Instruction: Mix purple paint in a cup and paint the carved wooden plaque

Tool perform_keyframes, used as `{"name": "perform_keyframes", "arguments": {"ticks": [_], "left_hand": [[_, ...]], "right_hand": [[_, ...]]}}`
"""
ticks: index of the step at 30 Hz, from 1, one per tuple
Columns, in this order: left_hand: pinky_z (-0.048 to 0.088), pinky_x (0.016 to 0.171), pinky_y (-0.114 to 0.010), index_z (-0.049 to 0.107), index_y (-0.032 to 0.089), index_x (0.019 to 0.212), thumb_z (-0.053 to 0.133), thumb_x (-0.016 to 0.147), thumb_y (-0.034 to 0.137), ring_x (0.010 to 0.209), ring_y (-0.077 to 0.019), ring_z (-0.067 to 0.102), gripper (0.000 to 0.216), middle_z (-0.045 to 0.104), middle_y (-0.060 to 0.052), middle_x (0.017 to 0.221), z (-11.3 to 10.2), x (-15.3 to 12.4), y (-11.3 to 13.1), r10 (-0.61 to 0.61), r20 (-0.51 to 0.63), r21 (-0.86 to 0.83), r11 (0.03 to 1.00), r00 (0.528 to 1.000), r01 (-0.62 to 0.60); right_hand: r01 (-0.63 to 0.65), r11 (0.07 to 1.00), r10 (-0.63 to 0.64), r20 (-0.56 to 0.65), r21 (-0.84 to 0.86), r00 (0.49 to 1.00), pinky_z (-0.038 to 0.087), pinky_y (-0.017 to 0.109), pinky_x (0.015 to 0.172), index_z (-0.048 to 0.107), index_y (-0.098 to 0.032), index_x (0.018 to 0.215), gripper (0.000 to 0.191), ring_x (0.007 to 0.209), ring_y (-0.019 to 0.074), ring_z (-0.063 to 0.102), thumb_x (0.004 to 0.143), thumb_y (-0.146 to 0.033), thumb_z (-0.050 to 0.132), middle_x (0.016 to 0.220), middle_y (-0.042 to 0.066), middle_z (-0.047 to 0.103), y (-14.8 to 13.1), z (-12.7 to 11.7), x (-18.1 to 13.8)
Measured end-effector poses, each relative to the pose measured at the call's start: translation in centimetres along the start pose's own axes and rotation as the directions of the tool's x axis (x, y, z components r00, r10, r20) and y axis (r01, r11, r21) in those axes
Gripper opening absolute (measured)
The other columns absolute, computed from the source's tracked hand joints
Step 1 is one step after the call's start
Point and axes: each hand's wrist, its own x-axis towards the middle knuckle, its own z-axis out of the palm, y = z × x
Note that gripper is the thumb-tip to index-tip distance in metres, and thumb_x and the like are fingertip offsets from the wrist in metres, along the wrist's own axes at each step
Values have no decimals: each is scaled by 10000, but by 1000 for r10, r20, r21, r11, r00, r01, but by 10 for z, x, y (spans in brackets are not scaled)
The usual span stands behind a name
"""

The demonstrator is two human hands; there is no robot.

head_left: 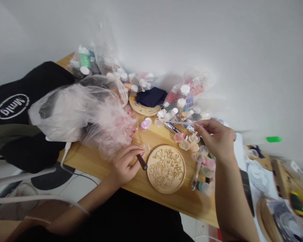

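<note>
My left hand [127, 163] is closed around a dark brown stick [142, 162], perhaps a tool handle, whose blunt end points toward a round wooden board [166, 169]. The board lies flat on the table, carved with a flower-like pattern showing golden lines. Over the table's right part, my right hand [214, 137] pinches a thin translucent stick [181, 123] that points left; its exact kind is unclear. Beneath that stick lies a glue tube [175, 129] marked B-7000. Several small plastic cups [184, 145] with lids stand below and beside my right hand.
Pink tulle in a clear bag [90, 114] covers the table's left part, beside a black bag [27, 94]. Behind are a second round wooden board [143, 109] with dark blue cloth [151, 97] and bagged bottles [185, 89]. A white cable [65, 156] hangs at the left edge.
</note>
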Motion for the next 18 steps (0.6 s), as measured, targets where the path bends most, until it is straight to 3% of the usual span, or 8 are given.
{"name": "perform_keyframes", "arguments": {"ticks": [8,18], "left_hand": [[598,774,-292,673,171,968,667,829,58,850,-173,714,180,723,-57,922,0,0,0,-5,3,4,1000,1000,5],[596,782,-294,682,161,952,667,820,48,853,-179,715,175,725,-64,916,0,1,0,-4,11,8,1000,1000,3]], "right_hand": [[-3,1000,3,-10,19,1000,502,266,536,739,-190,789,234,532,155,627,808,-411,664,618,28,697,-2,-1,-1],[-46,961,86,-138,272,987,479,258,512,727,-215,907,182,542,125,606,794,-357,738,703,4,691,11,-10,-13]]}}
